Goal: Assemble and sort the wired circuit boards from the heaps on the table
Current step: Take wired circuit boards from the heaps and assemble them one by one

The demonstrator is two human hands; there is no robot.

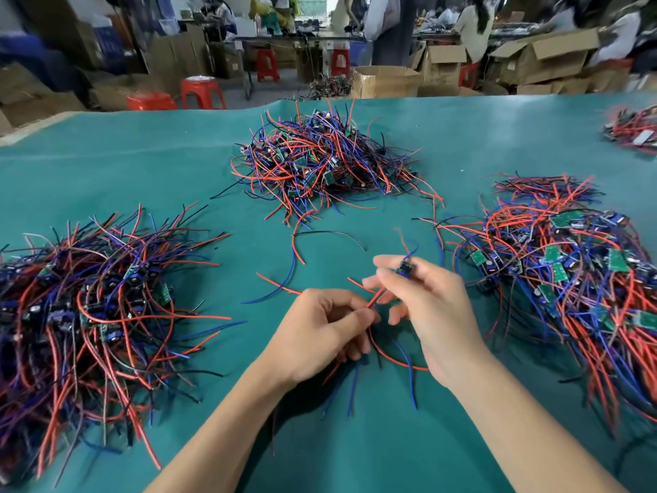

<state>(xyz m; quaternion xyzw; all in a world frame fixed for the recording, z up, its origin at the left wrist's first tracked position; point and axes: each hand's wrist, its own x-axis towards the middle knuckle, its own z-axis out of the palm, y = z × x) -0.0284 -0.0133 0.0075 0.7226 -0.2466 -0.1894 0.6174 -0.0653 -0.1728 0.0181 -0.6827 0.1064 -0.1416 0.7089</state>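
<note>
Pinching a small board (404, 269) in the right hand (432, 307), grip clamped on it above the table's (106, 165) near middle; left hand (320, 332) grip clamped on its red wire (375, 298), likely pulling the lead taut for joining. Flanked by heaps: left heap (89, 307), far-middle heap (320, 161), right heap (569, 275), kept apart for sorting

Three heaps are sitting on the table (106, 154): the left heap (96, 300), the far heap (320, 161) behind the hands, the right heap (561, 272). Loose wires (320, 243) are lying between them. Stools (202, 92) and boxes (387, 80) are standing beyond the table.
</note>
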